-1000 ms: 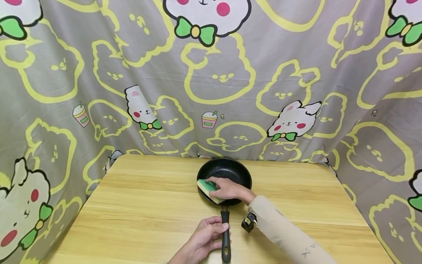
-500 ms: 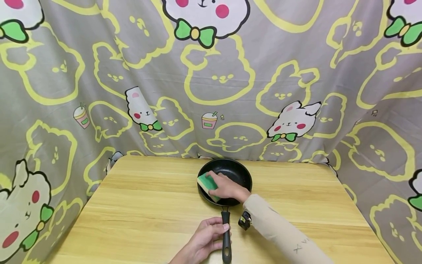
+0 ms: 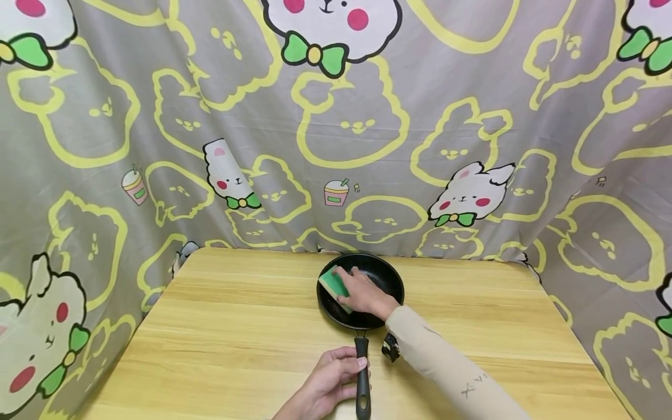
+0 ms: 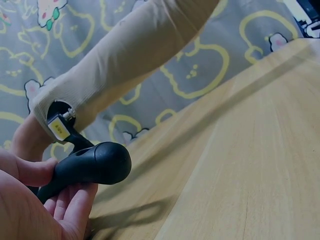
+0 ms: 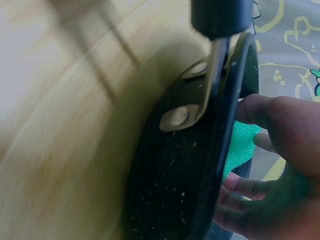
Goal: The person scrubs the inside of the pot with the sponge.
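A black frying pan (image 3: 385,280) sits near the table's far edge, its handle (image 3: 362,379) pointing toward me. My left hand (image 3: 333,376) grips that handle from the left, thumb on top; the left wrist view shows the fingers beneath the handle's rounded end (image 4: 112,162). Inside the pan, at its left side, lies a green and pale yellow sponge (image 3: 335,281). My right hand (image 3: 364,294) holds the sponge, fingers spread over it and thumb at its near side. In the right wrist view the pan's wall (image 5: 170,170) hides part of the sponge (image 5: 241,145) and the fingertips.
The wooden table (image 3: 236,326) stretches to both sides of the pan. A grey curtain (image 3: 367,175) with yellow cartoon outlines hangs close behind it and at the sides. A small black wrist camera (image 3: 390,347) hangs below the right sleeve.
My right hand and the sponge have slid a little farther away along the pan's left side. The left hand keeps its grip on the handle, and the pan has hardly moved.
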A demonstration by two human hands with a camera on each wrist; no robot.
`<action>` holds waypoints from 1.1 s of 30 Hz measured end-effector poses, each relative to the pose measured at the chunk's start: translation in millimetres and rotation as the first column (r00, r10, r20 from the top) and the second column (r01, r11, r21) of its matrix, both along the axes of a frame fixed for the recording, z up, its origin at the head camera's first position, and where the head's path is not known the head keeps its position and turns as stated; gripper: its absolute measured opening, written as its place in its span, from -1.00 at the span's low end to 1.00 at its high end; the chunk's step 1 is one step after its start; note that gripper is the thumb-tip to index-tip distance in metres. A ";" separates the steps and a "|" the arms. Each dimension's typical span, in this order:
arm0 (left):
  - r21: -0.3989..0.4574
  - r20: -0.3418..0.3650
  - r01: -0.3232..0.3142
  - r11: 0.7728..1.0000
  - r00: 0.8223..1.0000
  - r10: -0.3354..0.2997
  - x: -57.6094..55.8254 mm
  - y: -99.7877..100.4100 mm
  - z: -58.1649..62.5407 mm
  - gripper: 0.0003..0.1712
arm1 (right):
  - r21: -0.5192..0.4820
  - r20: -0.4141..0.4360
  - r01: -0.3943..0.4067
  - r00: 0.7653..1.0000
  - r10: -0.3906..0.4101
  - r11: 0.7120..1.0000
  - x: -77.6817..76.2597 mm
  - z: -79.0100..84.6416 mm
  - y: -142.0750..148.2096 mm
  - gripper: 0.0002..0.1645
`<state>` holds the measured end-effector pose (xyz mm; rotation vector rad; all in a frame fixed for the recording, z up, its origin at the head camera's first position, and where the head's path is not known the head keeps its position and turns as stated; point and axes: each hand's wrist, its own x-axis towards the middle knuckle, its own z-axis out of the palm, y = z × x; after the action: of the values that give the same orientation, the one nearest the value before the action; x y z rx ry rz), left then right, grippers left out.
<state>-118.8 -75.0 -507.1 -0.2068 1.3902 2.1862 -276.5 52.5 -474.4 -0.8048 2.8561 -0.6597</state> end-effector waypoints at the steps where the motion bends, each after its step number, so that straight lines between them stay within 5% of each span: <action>1: 0.000 -0.001 0.000 1.000 1.000 0.000 0.0 0.5 0.1 -0.78 | 0.014 -0.013 0.005 1.000 -0.005 1.000 -0.7 -0.7 0.7 -0.27; 9: 0.000 0.000 0.004 1.000 1.000 -0.004 -0.4 3.6 -2.3 -0.77 | 0.136 -0.103 0.060 0.994 -0.046 0.989 -5.2 -6.0 8.8 -0.27; 17: 0.009 0.009 0.004 1.000 1.000 -0.004 -1.0 5.7 -2.4 -0.74 | 0.321 -0.234 0.080 0.972 -0.003 0.944 -8.4 -6.0 15.2 -0.26; 33: -0.003 0.021 0.004 1.000 1.000 -0.004 -2.4 1.4 -0.6 -0.77 | 0.415 -0.339 0.189 0.940 -0.041 0.890 -6.6 -3.5 37.3 -0.33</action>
<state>-121.2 -73.6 -507.7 -0.2268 1.3813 2.1727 -283.1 89.9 -477.9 -0.7206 3.1718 0.1465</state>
